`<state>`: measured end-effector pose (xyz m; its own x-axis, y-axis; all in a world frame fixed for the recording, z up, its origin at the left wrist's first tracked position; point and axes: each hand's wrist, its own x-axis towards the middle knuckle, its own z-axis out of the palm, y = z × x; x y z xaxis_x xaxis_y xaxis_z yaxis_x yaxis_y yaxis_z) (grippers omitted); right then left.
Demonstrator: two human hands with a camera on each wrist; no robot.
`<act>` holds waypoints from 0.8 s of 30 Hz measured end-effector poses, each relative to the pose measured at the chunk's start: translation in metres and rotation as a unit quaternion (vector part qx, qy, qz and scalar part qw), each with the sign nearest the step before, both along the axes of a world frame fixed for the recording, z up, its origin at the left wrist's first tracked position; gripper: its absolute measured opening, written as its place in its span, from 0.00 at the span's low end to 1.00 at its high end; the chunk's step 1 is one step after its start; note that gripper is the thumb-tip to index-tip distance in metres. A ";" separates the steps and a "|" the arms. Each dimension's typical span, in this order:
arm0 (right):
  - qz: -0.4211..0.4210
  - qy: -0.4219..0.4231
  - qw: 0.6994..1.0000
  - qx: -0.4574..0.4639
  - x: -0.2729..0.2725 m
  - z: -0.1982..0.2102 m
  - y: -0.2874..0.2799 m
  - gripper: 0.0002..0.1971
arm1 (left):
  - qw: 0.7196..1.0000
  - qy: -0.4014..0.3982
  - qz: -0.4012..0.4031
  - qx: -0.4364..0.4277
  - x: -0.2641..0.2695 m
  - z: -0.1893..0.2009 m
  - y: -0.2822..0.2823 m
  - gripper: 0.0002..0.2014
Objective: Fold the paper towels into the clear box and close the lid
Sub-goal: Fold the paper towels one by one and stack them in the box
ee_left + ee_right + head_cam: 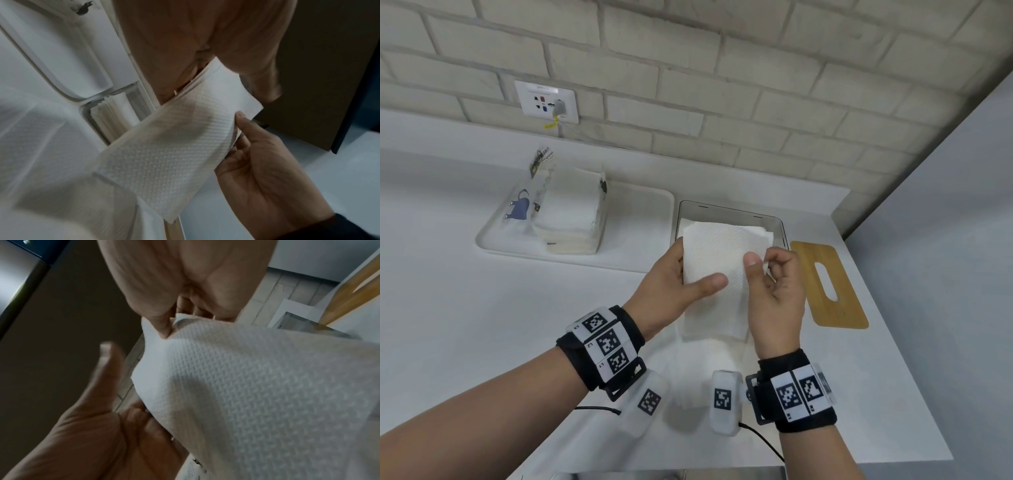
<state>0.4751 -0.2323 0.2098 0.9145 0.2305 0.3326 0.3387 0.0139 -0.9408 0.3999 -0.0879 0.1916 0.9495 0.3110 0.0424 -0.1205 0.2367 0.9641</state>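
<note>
On the white tabletop (pixel 465 308), L to R:
Wall socket: white plate (pixel 546 101) on the brick wall, far L, w/ a plug and a yellow tag hanging from it.
Tray: shallow white tray (pixel 640 219) at L-centre, near the wall.
Towel pack: opened printed wrapper (pixel 524 202) on the tray, w/ a stack of paper towels (pixel 571 212) standing in it.
Left hand: left hand (pixel 671 284) holds the L edge of a folded paper towel (pixel 715 270); thumb lies across the top face, fingers go under it. Left wrist view shows the same, thumb on top of the embossed sheet.
Folded towel: off the tabletop, between both hands, partly over the near end of the clear box; one long strip, embossed. Near end hangs toward the person.
Loose sheets: more white towel (pixel 705 363) lies flat on the tabletop below the held one; edges hard to make out, white on white.
Clear box: clear box (pixel 780 222) sits just R of the tray, touching or nearly so, can't tell which. Open top. Towels (pixel 115 113) already inside, seen edge-on in left wrist view.
Right hand: right hand (pixel 774 287) pinches the R edge of the folded towel, thumb on top, other fingers curled behind.
Lid: bamboo lid (pixel 828 284) w/ a slot cutout lies flat on the tabletop just R of the box, not on it.
Wrists: black bands w/ square marker tags on both; small cam units w/ cables under each.
</note>
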 end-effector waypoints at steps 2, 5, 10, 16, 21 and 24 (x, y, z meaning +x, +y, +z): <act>0.032 0.026 0.999 0.035 -0.004 0.002 0.001 0.14 | 0.999 0.006 0.024 0.026 0.002 0.002 -0.002 0.26; 0.078 0.104 0.991 0.030 -0.006 -0.003 -0.001 0.28 | 0.997 0.007 0.056 0.046 0.003 0.001 -0.005 0.17; 0.100 0.066 0.992 -0.037 -0.008 -0.003 -0.005 0.16 | 0.996 0.003 0.061 0.069 0.004 -0.001 -0.006 0.17; 0.114 0.067 0.988 -0.085 -0.009 -0.022 -0.015 0.23 | 0.993 0.043 0.056 0.091 0.003 -0.013 -0.006 0.23; 0.148 0.110 0.974 -0.132 -0.010 -0.040 -0.016 0.27 | 0.994 0.074 0.032 0.075 0.001 -0.027 -0.008 0.20; 0.122 0.090 0.982 -0.108 -0.009 -0.036 -0.017 0.25 | 0.995 0.049 0.039 0.078 0.003 -0.023 -0.009 0.18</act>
